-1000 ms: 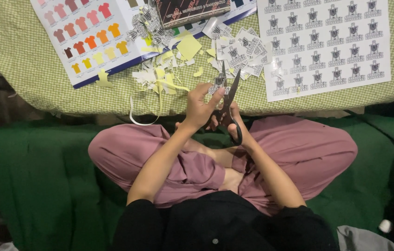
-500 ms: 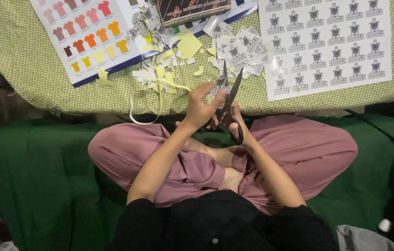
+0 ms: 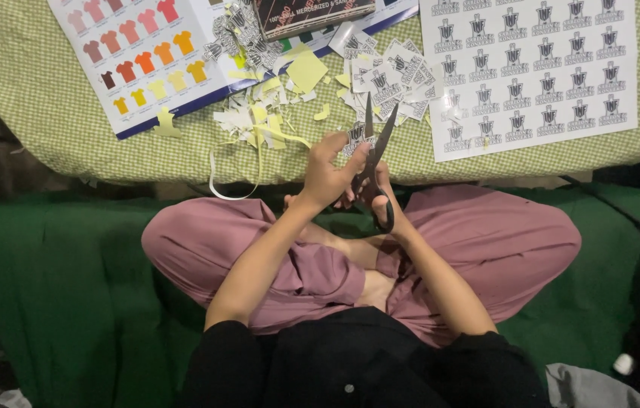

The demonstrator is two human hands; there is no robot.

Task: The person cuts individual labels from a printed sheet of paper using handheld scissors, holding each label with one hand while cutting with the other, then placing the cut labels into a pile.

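Seen from the head view, I sit cross-legged on a green mat [image 3: 48, 302], both hands raised just before the edge of the bench [image 3: 40, 113], which wears a green checked cover. My right hand [image 3: 377, 198] is closed through the loops of the black scissors [image 3: 375, 155], blades parted in a narrow V and pointing away from me. My left hand [image 3: 329, 170] pinches a small printed sticker piece [image 3: 354, 138] right at the blades, so the cut line sits where I can see it; its grip is closed on that piece. Behind, the uncut sticker sheet [image 3: 535, 72] lies flat within reach at the right. Cut stickers [image 3: 395, 75] and yellowish offcuts [image 3: 259, 121] are heaped at mid-bench. At the left lies a chart of coloured shirts [image 3: 138, 53].
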